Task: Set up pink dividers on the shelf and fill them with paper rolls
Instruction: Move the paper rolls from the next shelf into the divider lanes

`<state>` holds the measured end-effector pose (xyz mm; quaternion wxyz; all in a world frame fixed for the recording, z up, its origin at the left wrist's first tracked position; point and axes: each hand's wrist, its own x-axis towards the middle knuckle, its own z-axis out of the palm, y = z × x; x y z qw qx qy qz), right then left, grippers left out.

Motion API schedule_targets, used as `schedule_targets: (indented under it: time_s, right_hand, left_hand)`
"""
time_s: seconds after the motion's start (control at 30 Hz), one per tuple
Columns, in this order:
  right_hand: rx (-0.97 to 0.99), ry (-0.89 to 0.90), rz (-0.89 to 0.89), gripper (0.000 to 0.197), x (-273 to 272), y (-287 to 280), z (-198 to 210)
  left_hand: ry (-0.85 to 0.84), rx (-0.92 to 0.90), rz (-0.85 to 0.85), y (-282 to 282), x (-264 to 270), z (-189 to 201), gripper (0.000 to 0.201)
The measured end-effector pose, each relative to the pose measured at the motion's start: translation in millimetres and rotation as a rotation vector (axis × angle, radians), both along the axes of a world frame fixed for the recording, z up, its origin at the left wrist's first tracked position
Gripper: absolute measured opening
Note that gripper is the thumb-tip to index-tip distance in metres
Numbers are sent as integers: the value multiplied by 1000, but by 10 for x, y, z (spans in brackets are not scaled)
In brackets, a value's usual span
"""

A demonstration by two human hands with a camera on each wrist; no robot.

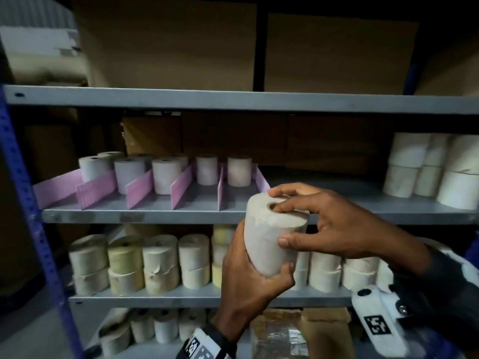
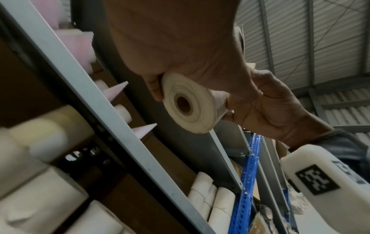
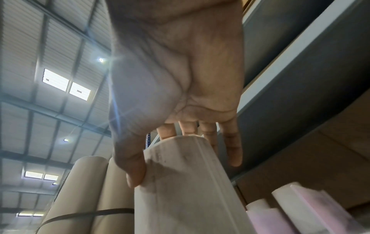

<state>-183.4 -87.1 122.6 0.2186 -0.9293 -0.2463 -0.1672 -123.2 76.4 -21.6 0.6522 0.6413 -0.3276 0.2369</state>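
Fingers [image 1: 286, 240] — cylindrical roll [image 1: 272, 237] (papery)

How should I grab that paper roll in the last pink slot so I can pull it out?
Grip the rightmost slotted roll around its round side, near the top, coming straight from the front. It stands upright at the back of its slot, and pink dividers wall both sides, so only the front and top are open. Its top edge rises above the dividers, leaving room for fingers.
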Motion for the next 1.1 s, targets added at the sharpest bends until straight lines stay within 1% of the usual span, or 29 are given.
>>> schedule_targets:
  time_s: [0.13, 0.2, 0.37, 0.47, 0.5, 0.53, 0.6, 0.63, 0.7, 0.77, 0.8, 0.9, 1.0, 1.1]
  right_hand:
    - [35, -4, 59, 52, 193, 495, -91]
    - [41, -13, 70, 51, 276, 728, -133]
    - [63, -13, 94, 48, 440, 1179, -209]
    - [60, -36, 80, 48, 595, 1363, -207]
    - [63, -39, 67, 47, 658, 1409, -205]
    - [63, -39, 51, 46, 731, 1456, -197]
    - [61, -46, 16, 43, 881, 1508, -180]
    - [60, -58, 2, 41, 963, 1526, -167]
    - [60, -87, -17, 37, 1122, 1551, -139]
    - [37, -113, -52, 34, 1265, 1555, -105]
    - [8, -121, -79, 34, 1341, 1556, -90]
    - [-53, -133, -140, 35, 1554, 1521, -61]
    - [-62, -131, -155, 37, 1747, 1455, -41]
    - [-79, -72, -156, 39, 1931, 1393, -25]
  left_hand:
    - [-12, 23, 71, 528, 124, -82, 87]
    - [-14, 8, 71, 761, 178, -107, 86]
    - [31, -10, 44, 1175, 329, -158, 85]
    - [53, 24, 69, 1327, 399, -210, 89]
    - [57, 46, 115, 1346, 416, -241, 90]
    - [45, 72, 197, 1361, 430, -270, 89]
    - [-37, 121, 386, 1351, 427, -334, 82]
    - [-94, 151, 445, 1338, 424, -366, 79]
    - [-212, 265, 506, 1300, 422, -431, 76]
    - [-289, 444, 528, 1250, 449, -498, 74]
    - [-297, 525, 529, 1225, 483, -518, 73]
    - [-236, 700, 534, 1164, 617, -487, 74]
    - [-197, 777, 547, 1110, 784, -416, 78]
    - [-177, 794, 557, 1055, 938, -386, 80]
